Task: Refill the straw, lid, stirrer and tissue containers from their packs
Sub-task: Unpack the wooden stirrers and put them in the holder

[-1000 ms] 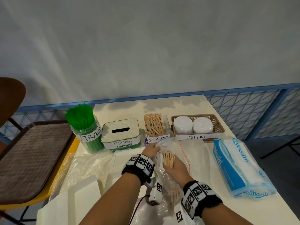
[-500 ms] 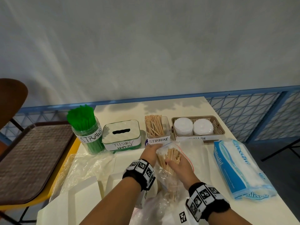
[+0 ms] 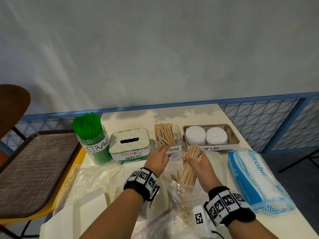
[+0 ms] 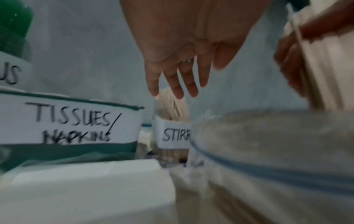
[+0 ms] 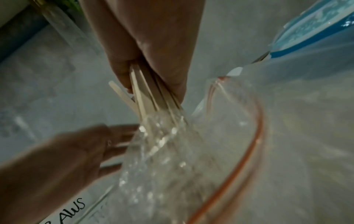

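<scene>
Stirrer label (image 3: 173, 149) partly hidden

A cream rectangular table (image 3: 222, 116) carries a clear jar of green straws (image 3: 94, 142), a white-and-green tissue box (image 3: 129, 146), a clear stirrer holder (image 3: 166, 136), a brown lid basket (image 3: 232, 135), a blue tissue pack (image 3: 255, 178) and crumpled clear plastic bags (image 3: 89, 178).

We read "STRAWS" on the green straw jar (image 3: 94, 142) and "TISSUES/NAPKINS" on the tissue box (image 3: 129, 145). The basket (image 3: 231, 135) says "CUP LIDS", and the stirrer box (image 3: 177, 135) label shows only "RRERS".
</scene>
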Available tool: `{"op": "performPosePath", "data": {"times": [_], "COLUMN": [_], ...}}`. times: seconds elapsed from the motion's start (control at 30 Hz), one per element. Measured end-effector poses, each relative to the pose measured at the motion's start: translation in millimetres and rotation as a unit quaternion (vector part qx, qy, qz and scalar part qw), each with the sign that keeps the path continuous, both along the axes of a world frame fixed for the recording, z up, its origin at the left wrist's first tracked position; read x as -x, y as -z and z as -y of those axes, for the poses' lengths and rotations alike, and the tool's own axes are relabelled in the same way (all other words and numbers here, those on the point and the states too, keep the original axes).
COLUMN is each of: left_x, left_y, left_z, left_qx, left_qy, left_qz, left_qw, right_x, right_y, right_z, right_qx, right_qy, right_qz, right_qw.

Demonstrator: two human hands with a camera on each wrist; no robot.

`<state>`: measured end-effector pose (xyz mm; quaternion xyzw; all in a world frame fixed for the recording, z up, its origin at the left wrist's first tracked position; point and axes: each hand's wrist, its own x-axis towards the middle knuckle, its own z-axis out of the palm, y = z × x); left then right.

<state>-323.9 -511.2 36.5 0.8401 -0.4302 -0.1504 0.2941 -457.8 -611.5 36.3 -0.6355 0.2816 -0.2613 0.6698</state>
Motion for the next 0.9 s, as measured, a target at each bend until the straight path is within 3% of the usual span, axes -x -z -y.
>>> {"op": "performPosePath", "data": {"times": [0.1, 0.2, 0.27, 0.43, 0.73, 0.9], "left_x": [17, 37, 43, 41, 40, 41], "left_y": [-22, -31, -29, -13, -21, -31], "left_z": [4, 9, 13, 15, 25, 25], "left_qx": [0.056, 0.047, 0.022, 0.014, 0.066, 0.095], "left_qy": [0.043, 0.052, 0.078, 0.177, 0.098, 0.097], "left_qz": [-0.1, -0.248, -0.292, -0.283, -0.265, -0.285], "left_qw": [0.993, 0.966, 0.953, 0.943, 0.957, 0.949], "right_x": [-2, -5, -7, -7, -14, -17], "right_y": [-1, -4, -8, -30, -57, -68], "right_z": [-4, -6, -6, 4, 4, 7], "right_qx": [0.008, -0.01, -0.034, -0.098, -0.104, -0.1], "right_qy": [-0.004, 0.016, 0.025, 0.03, 0.027, -0.033], "right_qz": [0.001, 0.015, 0.025, 0.065, 0.108, 0.099], "right_qw": [1.0, 1.0, 0.999, 0.993, 0.988, 0.989]}}
